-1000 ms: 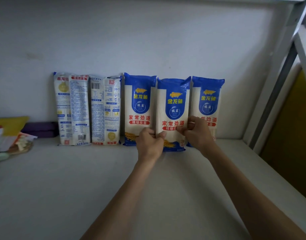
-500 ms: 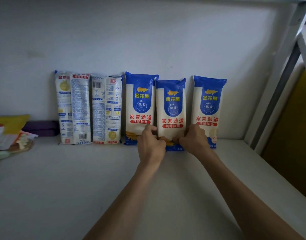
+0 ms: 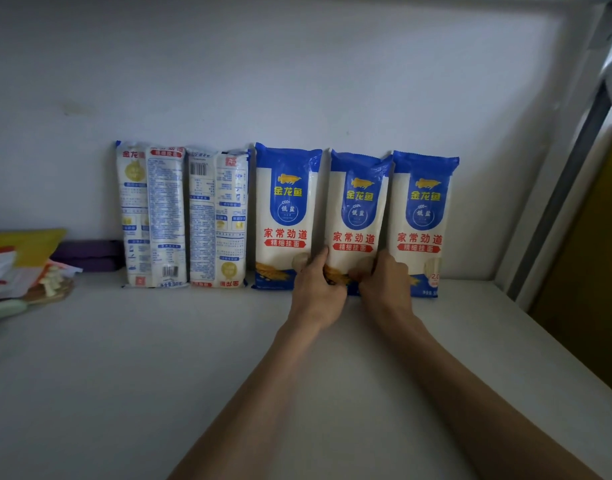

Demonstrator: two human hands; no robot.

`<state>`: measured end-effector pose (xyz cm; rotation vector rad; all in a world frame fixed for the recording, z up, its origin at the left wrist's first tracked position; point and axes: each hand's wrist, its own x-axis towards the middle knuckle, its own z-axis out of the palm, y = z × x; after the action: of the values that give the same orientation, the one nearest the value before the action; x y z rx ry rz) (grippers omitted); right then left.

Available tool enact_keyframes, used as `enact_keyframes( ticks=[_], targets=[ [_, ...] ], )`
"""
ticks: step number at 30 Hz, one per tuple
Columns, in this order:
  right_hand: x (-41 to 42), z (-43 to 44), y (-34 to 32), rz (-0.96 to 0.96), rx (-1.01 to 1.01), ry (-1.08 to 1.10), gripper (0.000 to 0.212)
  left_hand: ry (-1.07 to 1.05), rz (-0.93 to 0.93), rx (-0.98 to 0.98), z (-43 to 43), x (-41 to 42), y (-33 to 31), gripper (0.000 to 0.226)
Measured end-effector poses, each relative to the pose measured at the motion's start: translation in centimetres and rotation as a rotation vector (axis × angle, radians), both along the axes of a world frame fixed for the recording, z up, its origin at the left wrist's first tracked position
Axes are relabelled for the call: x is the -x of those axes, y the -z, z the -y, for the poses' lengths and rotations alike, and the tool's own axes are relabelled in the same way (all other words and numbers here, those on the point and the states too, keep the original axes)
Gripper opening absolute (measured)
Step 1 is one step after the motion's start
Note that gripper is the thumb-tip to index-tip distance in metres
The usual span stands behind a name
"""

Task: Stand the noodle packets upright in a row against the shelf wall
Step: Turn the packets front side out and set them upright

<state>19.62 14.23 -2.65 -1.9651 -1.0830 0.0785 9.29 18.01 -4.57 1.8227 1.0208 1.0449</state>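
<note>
— Against the shelf wall point(image 3: 297, 81), what is seen?
— Five noodle packets are stood upright in a row on the shelf point(image 3: 159, 375). The fourth packet point(image 3: 358, 216) is gripped at its lower edge by the left hand point(image 3: 318, 289) and the right hand point(image 3: 384, 285), fingers clenched on it.
— And its neighbours?
— The third packet point(image 3: 285, 216) and the fifth packet point(image 3: 424, 220) are touched on either side.

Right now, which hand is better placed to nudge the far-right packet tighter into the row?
Right. The right hand grips the middle blue packet directly beside the far-right packet. The left hand sits on that packet's other side, so it would have to cross over.
</note>
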Motion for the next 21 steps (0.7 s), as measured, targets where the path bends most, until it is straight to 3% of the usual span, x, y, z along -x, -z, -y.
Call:
enact_keyframes(
  ticks=[5,9,11,14,17,21],
  targets=[
    [0.2,-0.1,-0.2,-0.018,0.017,-0.023,0.029,0.079,-0.09,0.049,0.2,0.0,-0.3,0.078],
    [-0.7,0.4,-1.9,-0.076,0.049,-0.054,0.022,-0.197,0.106,-0.057,-0.4,1.3,-0.8,0.046],
    [-1.1,0.6,-2.9,-0.079,-0.045,0.072,0.037,-0.403,0.194,-0.133,-1.0,2.4,-1.1,0.043],
    [-1.8,0.8,-2.7,-0.011,-0.241,0.298,0.065,-0.646,0.12,-0.132,-2.2,3.7,-1.2,0.07],
    [-2.6,0.6,-1.7,-0.047,-0.158,0.379,0.079,-0.652,0.01,-0.073,-2.7,4.2,-0.7,0.102],
    [-3.3,0.1,-1.1,-0.123,-0.173,0.31,0.08,-0.578,-0.012,-0.182,-2.9,3.6,-0.1,0.088]
  ],
)
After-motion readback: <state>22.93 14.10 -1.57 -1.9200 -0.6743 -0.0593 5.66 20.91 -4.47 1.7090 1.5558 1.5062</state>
